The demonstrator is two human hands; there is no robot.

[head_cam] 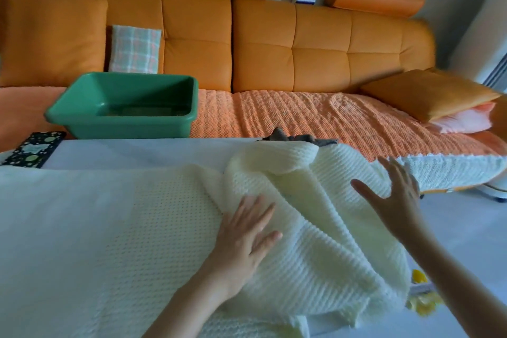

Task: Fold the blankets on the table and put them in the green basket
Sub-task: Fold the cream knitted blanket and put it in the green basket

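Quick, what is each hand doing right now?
Left hand: open, flat on the cream blanket.
Right hand: open, fingers spread, holding nothing.

— Which colours are seen on the table? 
— A cream waffle-textured blanket (315, 228) is spread there, and a black box (33, 148) dotted green is seen.

— And behind? 
— A green basket (123, 105), an orange sofa (301, 44) and a pastel checked cushion (134, 49) are shown.

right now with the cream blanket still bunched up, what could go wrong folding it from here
The cream blanket hangs off the table's right end, so it may slide floorward while only the left hand presses it flat. The right hand hovers open, gripping nothing. A dark cloth under the far fold could get caught up in it.
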